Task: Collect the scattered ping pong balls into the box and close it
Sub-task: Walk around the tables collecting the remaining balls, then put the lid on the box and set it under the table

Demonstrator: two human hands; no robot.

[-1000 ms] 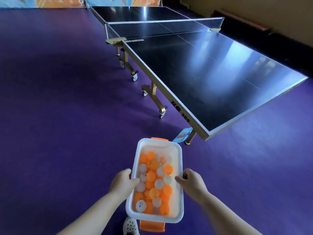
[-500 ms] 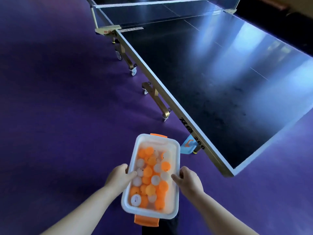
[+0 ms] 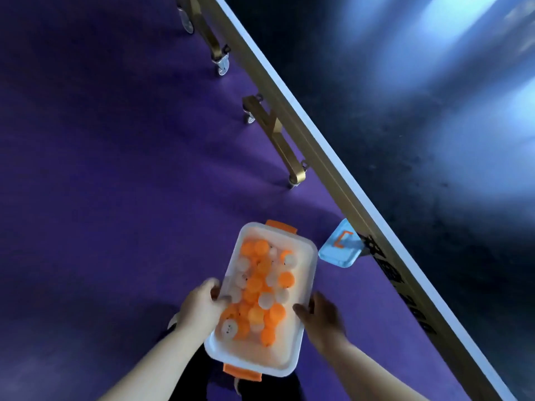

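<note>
A white plastic box with orange clasps at both short ends is held out in front of me, uncovered. Inside lie several orange and white ping pong balls. My left hand grips its left long rim, thumb over the edge. On the opposite long rim my right hand grips with curled fingers. A light blue lid with an orange mark lies on the purple floor just beyond the box, partly under the table edge.
The dark ping pong table with its gold frame runs diagonally along the right. Gold legs with castors stand on the purple floor ahead. My legs and a shoe show below the box.
I have walked closer to the table with the box in both hands. The view has tilted down, and the blue lid now lies close by the box's far right corner.
</note>
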